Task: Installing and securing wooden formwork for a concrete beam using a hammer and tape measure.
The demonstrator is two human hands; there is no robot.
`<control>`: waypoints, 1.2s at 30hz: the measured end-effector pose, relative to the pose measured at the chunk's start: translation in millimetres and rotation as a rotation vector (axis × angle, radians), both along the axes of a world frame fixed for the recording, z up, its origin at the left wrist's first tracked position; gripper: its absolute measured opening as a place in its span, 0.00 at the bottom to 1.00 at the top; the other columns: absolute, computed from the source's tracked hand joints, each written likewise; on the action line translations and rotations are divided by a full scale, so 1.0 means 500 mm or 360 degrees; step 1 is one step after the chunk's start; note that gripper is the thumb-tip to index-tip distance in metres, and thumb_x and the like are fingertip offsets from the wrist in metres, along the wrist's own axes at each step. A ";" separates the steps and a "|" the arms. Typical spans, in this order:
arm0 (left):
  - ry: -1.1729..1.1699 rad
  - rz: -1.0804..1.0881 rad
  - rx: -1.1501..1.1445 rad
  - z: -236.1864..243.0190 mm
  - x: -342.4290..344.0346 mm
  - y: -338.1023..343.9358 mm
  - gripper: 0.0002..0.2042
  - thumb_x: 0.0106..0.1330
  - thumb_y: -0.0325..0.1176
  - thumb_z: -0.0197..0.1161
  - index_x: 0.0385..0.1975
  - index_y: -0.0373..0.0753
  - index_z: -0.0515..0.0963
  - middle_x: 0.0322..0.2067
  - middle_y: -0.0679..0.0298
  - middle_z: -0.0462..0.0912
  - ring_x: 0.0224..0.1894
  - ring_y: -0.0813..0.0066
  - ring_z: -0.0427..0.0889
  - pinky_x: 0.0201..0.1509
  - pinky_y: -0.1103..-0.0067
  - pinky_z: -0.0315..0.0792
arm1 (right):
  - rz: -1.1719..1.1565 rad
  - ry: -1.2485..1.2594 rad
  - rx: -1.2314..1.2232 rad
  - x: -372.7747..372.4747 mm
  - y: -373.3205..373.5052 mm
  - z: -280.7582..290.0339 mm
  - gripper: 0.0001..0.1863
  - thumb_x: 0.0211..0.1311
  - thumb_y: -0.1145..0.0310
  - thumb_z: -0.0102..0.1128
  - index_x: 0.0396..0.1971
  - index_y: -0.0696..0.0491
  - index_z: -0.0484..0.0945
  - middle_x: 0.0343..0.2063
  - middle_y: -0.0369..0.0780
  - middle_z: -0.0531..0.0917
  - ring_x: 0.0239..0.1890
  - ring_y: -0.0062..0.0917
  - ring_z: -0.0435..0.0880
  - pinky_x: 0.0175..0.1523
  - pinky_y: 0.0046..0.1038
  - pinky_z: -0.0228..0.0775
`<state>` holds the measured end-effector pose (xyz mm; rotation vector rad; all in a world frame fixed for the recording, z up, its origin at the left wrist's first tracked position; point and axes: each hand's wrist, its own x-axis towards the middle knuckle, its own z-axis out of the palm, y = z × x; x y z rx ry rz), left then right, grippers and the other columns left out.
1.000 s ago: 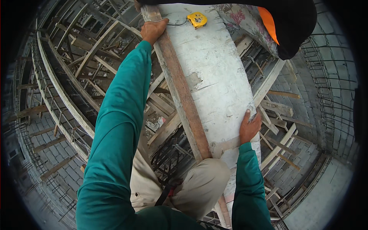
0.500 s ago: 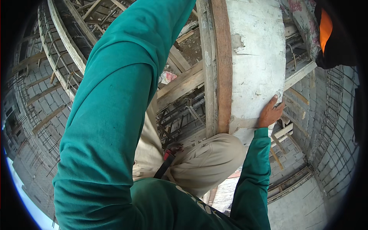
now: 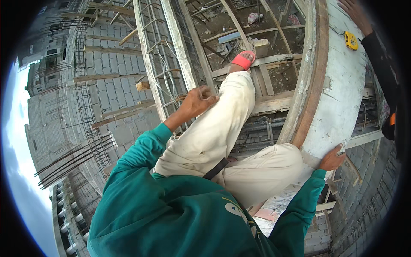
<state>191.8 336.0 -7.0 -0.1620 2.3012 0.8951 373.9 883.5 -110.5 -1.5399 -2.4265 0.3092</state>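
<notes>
My left hand [image 3: 197, 100] is half closed with bent fingers beside my shin in cream trousers [image 3: 231, 98]; whether it holds a small item I cannot make out. My right hand [image 3: 333, 157] grips the right edge of a long, weathered white board [image 3: 338, 107] beside my bent knee. A brown-faced timber [image 3: 310, 94] runs along the board's left side. A yellow tape measure [image 3: 350, 40] lies near the board's far end. My left foot, in a red slide [image 3: 243, 60], is out on the timber framing [image 3: 269, 83].
Another person's hand [image 3: 359, 17] and dark sleeve reach to the board's far end. Rebar cages [image 3: 152, 51] and long timbers lie left, above block walls [image 3: 102, 60] far below. Open gaps in the framing show rubble ground [image 3: 287, 38]. Sky and buildings show at far left.
My left hand has let go of the timber's far end and come back beside my shin. My view has swung, so board and tape sit farther right. My right hand stays on the board.
</notes>
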 end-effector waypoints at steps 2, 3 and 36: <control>-0.0230 0.0249 -0.0097 0.061 0.160 -0.080 0.32 0.71 0.54 0.60 0.55 0.22 0.78 0.48 0.44 0.85 0.51 0.60 0.84 0.57 0.72 0.76 | 0.0041 0.0026 0.0024 0.011 0.011 -0.012 0.42 0.70 0.36 0.50 0.61 0.64 0.73 0.56 0.59 0.79 0.58 0.55 0.76 0.66 0.49 0.64; -0.0475 0.0460 -0.0018 0.092 0.207 -0.107 0.32 0.73 0.55 0.58 0.54 0.24 0.79 0.47 0.46 0.86 0.49 0.62 0.85 0.57 0.73 0.76 | 0.0037 0.0025 0.0066 0.015 0.017 -0.023 0.42 0.70 0.35 0.49 0.61 0.64 0.73 0.55 0.58 0.79 0.58 0.55 0.76 0.65 0.50 0.65; 0.0761 0.0499 -0.0502 -0.030 -0.036 -0.340 0.39 0.72 0.62 0.54 0.50 0.17 0.72 0.41 0.36 0.83 0.46 0.41 0.84 0.51 0.60 0.75 | -0.0022 -0.0038 0.0123 -0.004 0.013 -0.016 0.52 0.62 0.29 0.54 0.66 0.65 0.66 0.57 0.59 0.78 0.59 0.55 0.77 0.64 0.53 0.66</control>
